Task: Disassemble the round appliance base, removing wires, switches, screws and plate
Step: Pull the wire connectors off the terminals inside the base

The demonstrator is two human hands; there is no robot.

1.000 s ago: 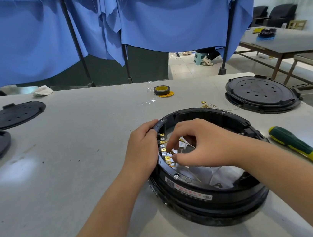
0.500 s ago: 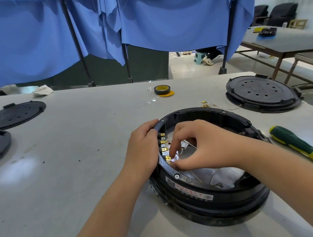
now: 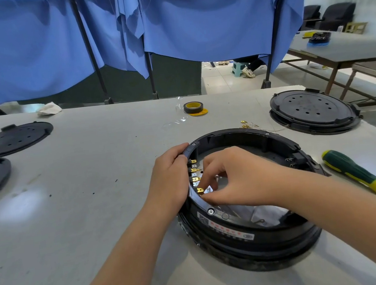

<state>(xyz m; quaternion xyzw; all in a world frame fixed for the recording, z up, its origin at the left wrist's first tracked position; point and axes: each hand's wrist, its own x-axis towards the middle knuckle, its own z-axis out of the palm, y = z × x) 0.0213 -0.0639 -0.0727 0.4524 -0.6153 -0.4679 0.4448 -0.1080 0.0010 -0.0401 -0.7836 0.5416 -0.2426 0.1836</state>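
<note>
The round black appliance base [image 3: 255, 236] stands open side up on the grey table, in front of me to the right of centre. A row of brass switch terminals [image 3: 196, 176] lines its left inner wall. My left hand [image 3: 170, 181] grips the left rim from outside, fingers curled over the edge. My right hand [image 3: 238, 178] reaches inside the ring, its fingertips pinching at the lowest terminals by the wall. What the fingertips hold is hidden. A screw [image 3: 210, 211] sits in the near-left rim.
A green and yellow screwdriver [image 3: 355, 172] lies to the right of the base. Loose brass-tipped wires [image 3: 249, 125] lie behind it. Black round plates rest at far right [image 3: 313, 110] and far left [image 3: 12, 139]. A tape roll [image 3: 193, 107] sits at the back.
My right hand has slid slightly down and towards the near-left inner wall, fingertips now at the lowest terminals. The left hand keeps its grip on the rim.
</note>
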